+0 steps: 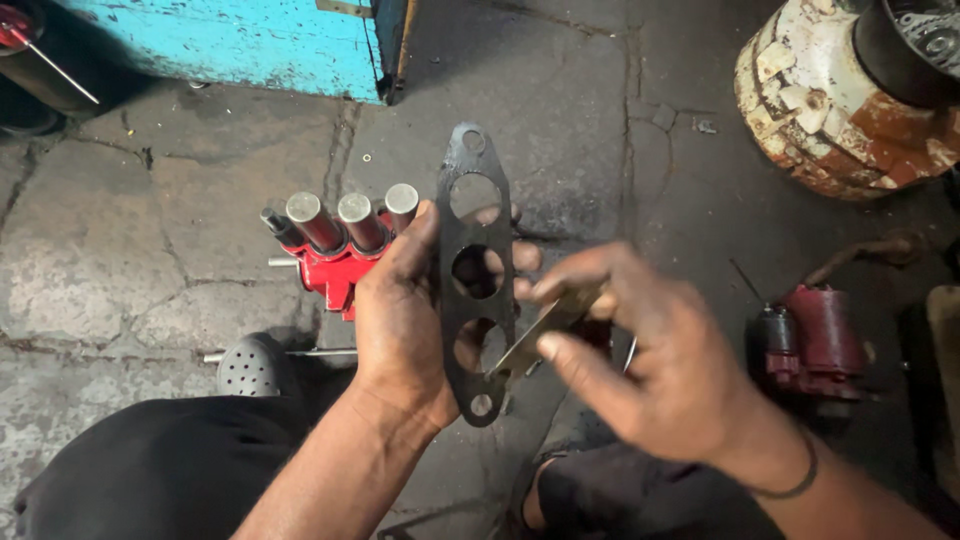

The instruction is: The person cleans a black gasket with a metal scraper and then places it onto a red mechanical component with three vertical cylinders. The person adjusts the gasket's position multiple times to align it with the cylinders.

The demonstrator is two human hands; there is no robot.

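My left hand (400, 320) holds a flat dark metal gasket plate (476, 225) upright, thumb on its left edge and fingers behind it. The plate has three large round holes and a small hole at each end. My right hand (640, 360) pinches a thin flat metal blade (545, 325) whose tip rests against the plate's lower part. Behind my left hand, on the ground, lies a red valve block (335, 270) with three shiny steel cylinders sticking up from it.
The ground is cracked grey concrete (160, 230). A rusty white-painted gas cylinder (840, 110) stands at the top right. A red and dark motor part (815, 335) lies at the right. A turquoise panel (240, 40) is at the top left. My dark-clothed knees fill the bottom.
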